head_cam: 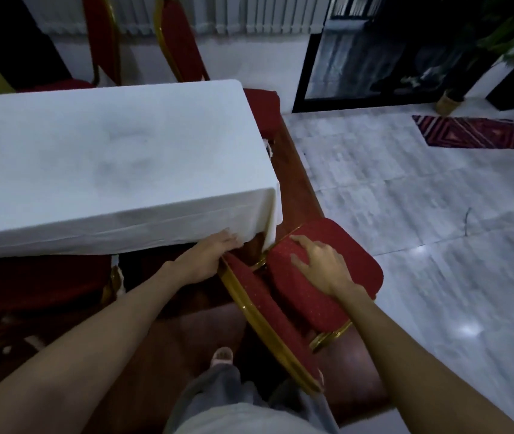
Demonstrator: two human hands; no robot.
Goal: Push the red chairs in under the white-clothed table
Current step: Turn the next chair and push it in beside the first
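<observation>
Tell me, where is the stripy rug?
In the head view, the stripy rug lies on the pale floor at upper right, in front of the dark cabinet, far from the table.

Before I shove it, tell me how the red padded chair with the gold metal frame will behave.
The red padded chair with the gold metal frame probably moves stiffly as one piece. On the red carpet its legs may drag. It sits angled at the table corner, so it may catch the white tablecloth.

Red chair [321, 277], gold-framed, dotted upholstery: positioned at the near right corner of the white-clothed table [108, 158], seat largely outside the cloth edge.
</observation>
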